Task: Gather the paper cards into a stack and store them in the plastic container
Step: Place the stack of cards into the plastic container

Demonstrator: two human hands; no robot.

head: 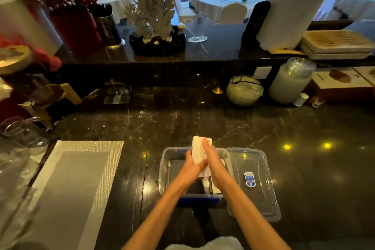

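A stack of white paper cards (pixel 197 148) is held upright above the clear plastic container (pixel 165 166), which stands open on the dark marble counter. My left hand (pixel 191 165) grips the stack's lower left side. My right hand (pixel 212 158) wraps its right side, fingers reaching to the top edge. A card or two lie in the container under my wrists (pixel 211 185). The container's clear lid (pixel 253 184), with a blue label, lies flat just right of it.
A grey woven placemat (pixel 77 184) lies to the left. Glassware (pixel 18 134) stands at the far left. A round jar (pixel 244 89) and a tall jar (pixel 290 81) stand at the back right, below a raised ledge with a coral ornament (pixel 156 16).
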